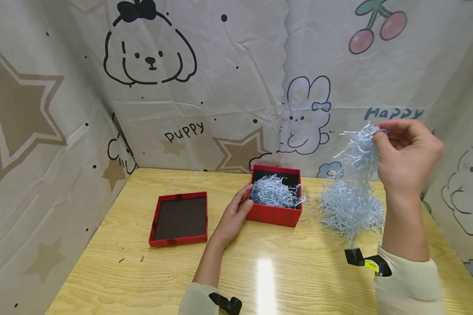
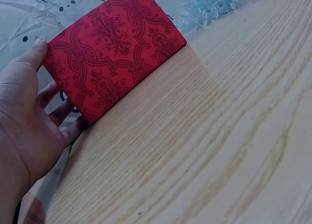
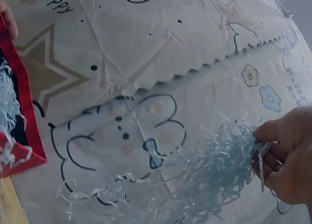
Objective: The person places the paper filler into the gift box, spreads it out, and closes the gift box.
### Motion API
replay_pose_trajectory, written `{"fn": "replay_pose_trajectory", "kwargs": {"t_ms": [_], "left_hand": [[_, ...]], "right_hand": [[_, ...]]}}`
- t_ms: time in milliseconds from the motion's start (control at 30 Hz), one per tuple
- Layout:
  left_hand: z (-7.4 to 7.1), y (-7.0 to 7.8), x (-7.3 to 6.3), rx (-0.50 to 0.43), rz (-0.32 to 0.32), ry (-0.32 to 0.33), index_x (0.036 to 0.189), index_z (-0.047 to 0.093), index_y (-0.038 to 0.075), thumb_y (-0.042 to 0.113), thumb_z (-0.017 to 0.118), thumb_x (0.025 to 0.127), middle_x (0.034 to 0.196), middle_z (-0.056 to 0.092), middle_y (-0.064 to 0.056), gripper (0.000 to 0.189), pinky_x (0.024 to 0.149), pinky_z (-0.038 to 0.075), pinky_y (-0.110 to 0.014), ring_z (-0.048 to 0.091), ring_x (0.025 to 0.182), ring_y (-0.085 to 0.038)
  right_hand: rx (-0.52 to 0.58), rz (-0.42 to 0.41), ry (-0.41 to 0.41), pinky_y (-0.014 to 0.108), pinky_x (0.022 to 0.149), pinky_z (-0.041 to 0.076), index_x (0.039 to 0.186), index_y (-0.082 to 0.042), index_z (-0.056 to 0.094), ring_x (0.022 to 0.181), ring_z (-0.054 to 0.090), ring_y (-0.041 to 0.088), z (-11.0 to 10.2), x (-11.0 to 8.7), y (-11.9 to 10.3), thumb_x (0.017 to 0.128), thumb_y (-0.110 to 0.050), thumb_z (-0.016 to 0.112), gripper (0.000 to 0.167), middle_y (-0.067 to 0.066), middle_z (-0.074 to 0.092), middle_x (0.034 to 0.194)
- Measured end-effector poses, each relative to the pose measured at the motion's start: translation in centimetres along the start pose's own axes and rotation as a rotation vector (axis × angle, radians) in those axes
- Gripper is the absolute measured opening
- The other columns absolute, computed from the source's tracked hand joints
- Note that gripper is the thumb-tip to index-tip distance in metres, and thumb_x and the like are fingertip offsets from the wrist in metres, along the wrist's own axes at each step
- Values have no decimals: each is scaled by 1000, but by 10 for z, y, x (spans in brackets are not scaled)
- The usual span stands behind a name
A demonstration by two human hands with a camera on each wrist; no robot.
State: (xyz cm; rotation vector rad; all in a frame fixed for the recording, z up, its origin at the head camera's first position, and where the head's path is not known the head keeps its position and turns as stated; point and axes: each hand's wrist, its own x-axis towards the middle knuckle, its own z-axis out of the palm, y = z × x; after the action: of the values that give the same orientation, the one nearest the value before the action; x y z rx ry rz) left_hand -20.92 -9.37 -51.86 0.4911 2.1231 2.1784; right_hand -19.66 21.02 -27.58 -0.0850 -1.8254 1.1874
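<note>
A big brown star (image 1: pixel 23 109) shows on the pale cloth (image 1: pixel 236 96) at the far left. Next comes a red lid (image 1: pixel 182 218) on the wooden surface (image 1: pixel 299 271), lying with its dark inside facing up. Above it, the cloth has a puppy face (image 1: pixel 150 48) with a black bow.

Then there is the person's left hand (image 1: pixel 236 210). Its fingers are spread and touch the left side of a red gift box (image 1: pixel 273 216), with the thumb at the near corner. The box stands open on the surface, and its front has a dark red swirly pattern. Inside sits a fluffy heap of pale blue shredded paper (image 1: pixel 273 192), and a few strips poke over the right edge.

A bunny drawing (image 1: pixel 305 118) is on the cloth behind, a bit to the right. Then comes a loose pile of the same paper (image 1: pixel 337 208) on the surface, apart from the box. Farthest right, the right hand (image 1: pixel 410 151) is up above the surface, pinching a bunch of paper strips (image 1: pixel 358 151) between thumb and fingers. Thin strips dangle down from it.
</note>
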Motion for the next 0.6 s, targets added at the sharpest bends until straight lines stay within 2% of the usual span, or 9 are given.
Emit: {"fn": "replay_pose_trajectory", "kwargs": {"t_ms": [167, 467, 600], "left_hand": [[0, 1, 0, 0, -2, 4, 163, 41, 23, 23, 53, 113, 169, 37, -1, 52, 128, 28, -48, 30, 157, -29], [0, 2, 0, 9, -14, 9, 163, 42, 24, 23, 54, 112, 168, 37, -2, 52, 128, 28, -47, 31, 157, -29], [0, 1, 0, 9, -16, 4, 163, 41, 25, 24, 53, 113, 169, 37, -1, 52, 128, 28, -47, 31, 157, -28]], "right_hand": [[6, -14, -69, 17, 75, 51, 104, 6, 78, 81, 62, 5, 18, -7, -11, 95, 2, 73, 11, -15, 66, 90], [106, -46, -231, 18, 74, 52, 105, 3, 78, 81, 64, 11, 54, -13, -15, 93, 4, 74, 13, 8, 75, 99], [173, -58, -299, 18, 70, 52, 101, 1, 79, 77, 63, 12, 67, -22, -19, 91, 6, 75, 12, 6, 75, 95]]}}
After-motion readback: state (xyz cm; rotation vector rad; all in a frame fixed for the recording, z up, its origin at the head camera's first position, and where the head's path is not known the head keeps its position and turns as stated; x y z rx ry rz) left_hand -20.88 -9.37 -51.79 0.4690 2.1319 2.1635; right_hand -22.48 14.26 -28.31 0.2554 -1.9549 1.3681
